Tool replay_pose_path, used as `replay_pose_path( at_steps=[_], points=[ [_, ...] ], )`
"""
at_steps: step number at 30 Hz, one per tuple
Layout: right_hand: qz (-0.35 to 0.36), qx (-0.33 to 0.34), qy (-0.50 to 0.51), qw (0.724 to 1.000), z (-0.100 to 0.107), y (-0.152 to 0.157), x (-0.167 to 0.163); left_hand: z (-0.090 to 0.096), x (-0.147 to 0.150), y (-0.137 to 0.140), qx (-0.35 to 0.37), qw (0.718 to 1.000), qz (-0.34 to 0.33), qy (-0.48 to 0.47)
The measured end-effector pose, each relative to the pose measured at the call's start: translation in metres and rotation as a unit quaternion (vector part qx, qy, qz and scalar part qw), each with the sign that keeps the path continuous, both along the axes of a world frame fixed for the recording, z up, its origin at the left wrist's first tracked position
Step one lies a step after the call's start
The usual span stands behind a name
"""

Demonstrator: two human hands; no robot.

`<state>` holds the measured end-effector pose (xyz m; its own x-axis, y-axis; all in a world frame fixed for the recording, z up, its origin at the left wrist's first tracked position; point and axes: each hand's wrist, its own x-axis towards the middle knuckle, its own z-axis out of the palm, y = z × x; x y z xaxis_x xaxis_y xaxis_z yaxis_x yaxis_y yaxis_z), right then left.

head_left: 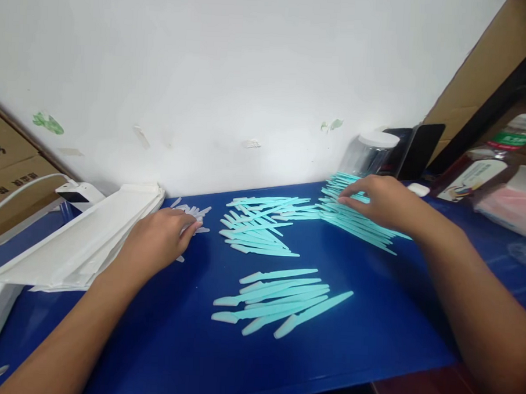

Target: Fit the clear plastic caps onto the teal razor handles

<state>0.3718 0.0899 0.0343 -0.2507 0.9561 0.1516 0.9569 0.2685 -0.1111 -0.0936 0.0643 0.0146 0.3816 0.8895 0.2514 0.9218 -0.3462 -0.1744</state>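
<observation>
My left hand [163, 236] is closed, thumb near the fingertips, over a small pile of clear plastic blade covers [196, 211]; what it pinches is hidden. My right hand [378, 199] reaches into a dense stack of turquoise eyebrow razors [353, 221], its thumb and index finger pinched at one razor. A second heap of eyebrow razors [257, 226] lies in the middle, capped ends mostly leftward. Nearer to me, several eyebrow razors [280, 296] lie in a loose group with clear covers on their blades.
White paper envelopes [82, 235] and a white device with a cable [80, 195] are on the left. A clear jar with a white lid [372, 152], dark phones [422, 149] and a bottle [482, 160] stand at the right. The blue table [173, 344] meets a white wall.
</observation>
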Motion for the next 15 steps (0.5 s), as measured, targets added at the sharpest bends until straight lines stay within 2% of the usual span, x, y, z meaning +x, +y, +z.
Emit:
replay_pose_path(
  at_steps=[9,12,15],
  points=[
    [-0.001,0.042,0.033,0.999,-0.002,-0.003,0.000,0.008,-0.009,0.001,0.004,0.994,0.105,0.031],
    [-0.007,0.032,0.041,0.999,0.001,-0.005,-0.002,0.012,-0.010,0.001,-0.008,0.990,0.139,0.036],
    [-0.010,0.013,0.049,0.999,0.003,-0.006,-0.004,0.011,-0.018,0.003,0.008,0.991,0.133,0.023]
  ],
)
